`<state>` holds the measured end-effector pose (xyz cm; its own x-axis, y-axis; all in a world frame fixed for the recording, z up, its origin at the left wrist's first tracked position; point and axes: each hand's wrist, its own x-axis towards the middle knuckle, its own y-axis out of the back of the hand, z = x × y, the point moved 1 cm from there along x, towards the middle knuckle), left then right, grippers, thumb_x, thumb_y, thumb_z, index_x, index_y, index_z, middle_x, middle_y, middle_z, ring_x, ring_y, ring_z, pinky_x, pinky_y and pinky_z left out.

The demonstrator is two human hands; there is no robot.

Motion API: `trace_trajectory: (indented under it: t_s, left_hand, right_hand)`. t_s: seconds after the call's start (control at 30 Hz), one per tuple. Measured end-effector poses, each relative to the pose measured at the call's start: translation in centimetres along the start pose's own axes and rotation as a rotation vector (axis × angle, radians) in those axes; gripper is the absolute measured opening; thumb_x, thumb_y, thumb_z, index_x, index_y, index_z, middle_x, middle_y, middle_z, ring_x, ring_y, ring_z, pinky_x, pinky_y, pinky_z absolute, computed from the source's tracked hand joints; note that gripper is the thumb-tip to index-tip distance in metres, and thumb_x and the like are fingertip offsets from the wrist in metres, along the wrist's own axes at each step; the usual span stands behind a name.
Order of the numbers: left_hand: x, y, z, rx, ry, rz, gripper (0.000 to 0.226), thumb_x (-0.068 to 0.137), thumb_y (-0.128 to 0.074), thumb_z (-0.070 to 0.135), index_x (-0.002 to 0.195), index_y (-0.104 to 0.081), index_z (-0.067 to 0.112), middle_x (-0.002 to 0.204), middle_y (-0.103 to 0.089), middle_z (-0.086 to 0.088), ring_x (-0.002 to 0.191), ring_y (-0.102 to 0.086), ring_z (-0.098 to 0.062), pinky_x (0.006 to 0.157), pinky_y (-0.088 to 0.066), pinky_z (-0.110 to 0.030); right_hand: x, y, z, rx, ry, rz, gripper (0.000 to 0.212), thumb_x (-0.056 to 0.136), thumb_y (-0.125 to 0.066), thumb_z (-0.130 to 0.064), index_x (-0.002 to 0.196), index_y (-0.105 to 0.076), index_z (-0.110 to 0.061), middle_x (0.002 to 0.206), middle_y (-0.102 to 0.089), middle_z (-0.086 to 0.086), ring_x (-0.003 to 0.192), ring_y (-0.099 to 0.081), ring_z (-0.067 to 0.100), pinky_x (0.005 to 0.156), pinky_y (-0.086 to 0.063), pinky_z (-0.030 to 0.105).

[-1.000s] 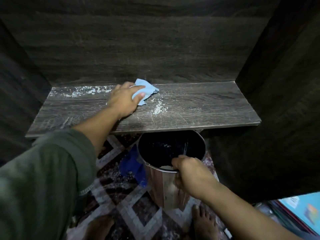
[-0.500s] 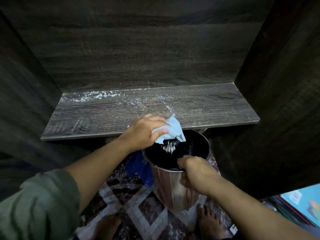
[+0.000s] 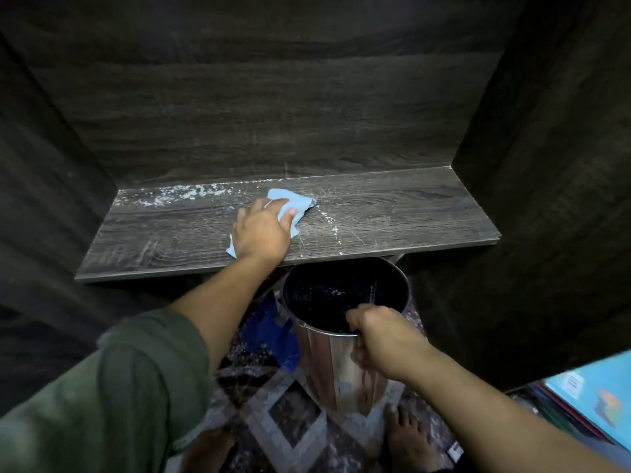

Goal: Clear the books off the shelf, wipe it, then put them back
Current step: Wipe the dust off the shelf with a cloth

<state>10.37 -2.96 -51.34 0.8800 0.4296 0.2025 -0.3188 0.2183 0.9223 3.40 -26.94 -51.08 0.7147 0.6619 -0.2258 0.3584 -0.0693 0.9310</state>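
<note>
Left hand [image 3: 261, 230] pressed a blue cloth [image 3: 290, 208] flat on the shelf [image 3: 392, 216], fingers spread over it. Right hand [image 3: 379, 339] gripped the rim of a metal bin [image 3: 338, 370] held just below the shelf's front edge, at 5 o'clock from the cloth. Judged progress: shelf cleared of books, wiping under way; white dust [image 3: 181, 198] remained at 10 o'clock along the back edge, with specks at 3 o'clock. Books [image 3: 594, 401] lay stacked at lower right, well apart, awaiting return. Nothing appeared to obstruct the next stroke; patterned floor [image 3: 280, 425] and bare foot [image 3: 406, 435] below.
</note>
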Motion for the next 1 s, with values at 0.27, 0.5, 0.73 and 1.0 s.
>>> trace_trajectory:
  t_s: [0.27,0.5,0.73,1.0]
  left_hand:
    - [2.4,-0.8,1.9,-0.102,-0.362,-0.189,0.04,0.095,-0.041,0.053,0.13,-0.057,0.041,0.143,-0.048,0.01,0.128,-0.04,-0.028,0.109,-0.029,-0.04]
    - [-4.0,1.0,2.1,-0.364,-0.718,-0.281,0.04,0.095,-0.044,0.046,0.11,-0.071,0.021,0.114,-0.065,0.006,0.108,-0.058,-0.013,0.095,-0.044,-0.035]
    - [-4.0,4.3,2.3,-0.339,-0.401,0.043,0.04,0.092,-0.047,0.048,0.116,-0.069,0.023,0.119,-0.056,0.008,0.107,-0.054,-0.011,0.09,-0.042,-0.027]
    - [-5.1,3.6,1.7,-0.199,-0.49,-0.119,0.049,0.091,-0.038,0.057,0.118,-0.067,0.029,0.117,-0.055,0.011,0.109,-0.054,-0.014,0.092,-0.045,-0.034]
  right_hand:
    - [-1.0,0.4,0.9,-0.02,0.04,0.049,0.017,0.08,-0.058,-0.014,0.097,-0.058,-0.017,0.104,-0.056,0.005,0.098,-0.057,0.033,0.072,-0.035,0.031]
    - [-1.4,0.7,1.4,-0.017,0.007,0.033,0.025,0.076,-0.058,-0.011,0.1,-0.059,-0.019,0.105,-0.057,0.004,0.099,-0.059,0.035,0.071,-0.04,0.03]
    - [-1.3,0.6,0.9,-0.007,-0.004,0.007,0.025,0.077,-0.057,-0.006,0.097,-0.059,-0.019,0.106,-0.056,0.005,0.1,-0.059,0.035,0.071,-0.034,0.027]
    - [-0.8,0.9,0.3,-0.071,0.018,0.033,0.023,0.079,-0.056,-0.008,0.101,-0.058,-0.017,0.109,-0.057,0.005,0.103,-0.058,0.032,0.073,-0.037,0.029]
